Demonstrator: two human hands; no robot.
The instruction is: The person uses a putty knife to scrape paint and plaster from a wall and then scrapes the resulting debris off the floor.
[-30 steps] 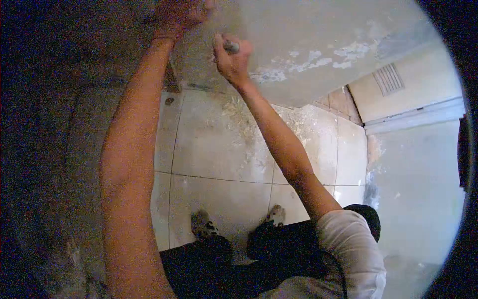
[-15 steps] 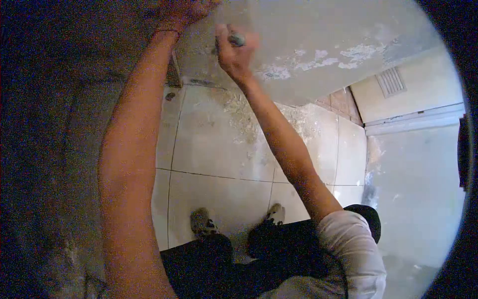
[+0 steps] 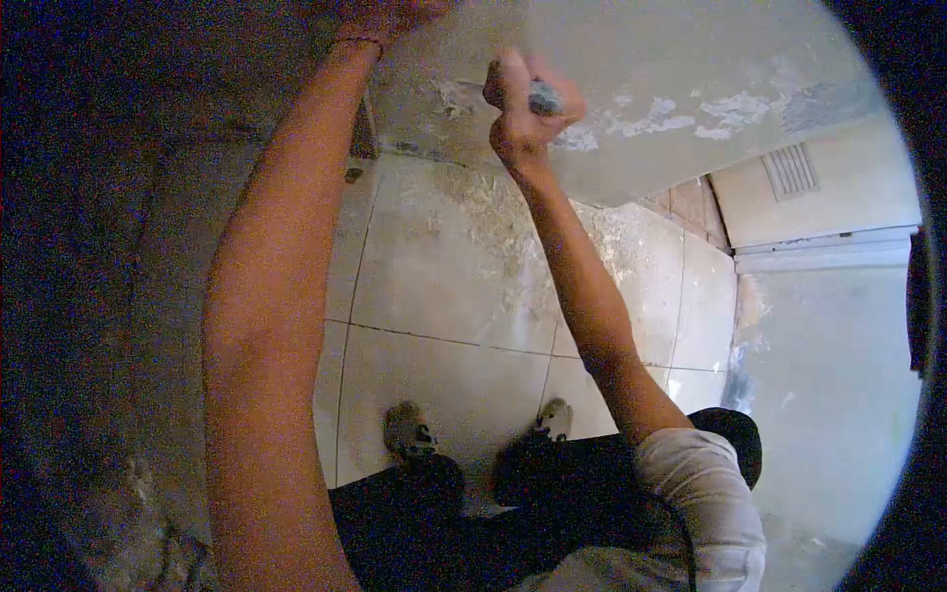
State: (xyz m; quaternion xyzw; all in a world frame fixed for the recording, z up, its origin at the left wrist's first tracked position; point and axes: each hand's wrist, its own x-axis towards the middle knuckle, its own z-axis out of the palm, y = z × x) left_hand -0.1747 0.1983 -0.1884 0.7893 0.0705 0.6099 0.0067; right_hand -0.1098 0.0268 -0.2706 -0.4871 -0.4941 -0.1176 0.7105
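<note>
My right hand [image 3: 528,109] is closed around a tool whose rounded grey-blue handle end [image 3: 545,97] sticks out of the fist. The rest of that tool is hidden by my fingers, so its kind does not show. The fist is at the lower part of a grey painted wall [image 3: 671,49], just left of a patch of peeling paint [image 3: 656,118]. At the top edge of the view, my left hand [image 3: 395,12] is near the same wall, farther left. Its fingers are dark and partly cut off, and a thin dark band circles the wrist.
Flakes and dust [image 3: 513,227] lie on the pale tiled floor [image 3: 434,335] along the wall's foot. My shoes [image 3: 409,431] stand on the tiles. To the right are a slotted vent [image 3: 789,172] and another pale wall [image 3: 829,345]. The left side is very dark.
My right hand has moved rightward along the wall with the tool, toward the peeling patch. My left hand appears slightly farther right and higher, as the whole view has shifted a little.
</note>
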